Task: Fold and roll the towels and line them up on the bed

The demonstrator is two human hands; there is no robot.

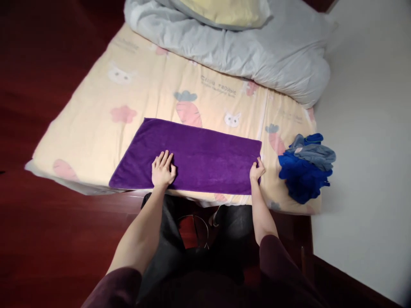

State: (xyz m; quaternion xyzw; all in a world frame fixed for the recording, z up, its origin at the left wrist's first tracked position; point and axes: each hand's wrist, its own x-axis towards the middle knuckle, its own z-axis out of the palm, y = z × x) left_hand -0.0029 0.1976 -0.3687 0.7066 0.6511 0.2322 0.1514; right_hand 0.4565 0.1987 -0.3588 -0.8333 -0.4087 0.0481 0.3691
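A purple cloth [205, 158] lies spread out along the near edge of the bed, its left end slanting and its surface mostly smooth. My left hand [163, 170] rests on the cloth left of its middle, palm down with the fingers stretched forward. At the cloth's right edge is my right hand [257, 170], its fingers bent around that edge and closed on the cloth. The fingertips there are partly hard to make out.
A patterned bed sheet [93, 124] lies under the cloth. Blue and grey crumpled fabrics [305, 171] are piled at the right. Behind lie a grey quilt [231, 51] and a yellow item [224, 12]. A white wall [366, 128] borders the bed's right side.
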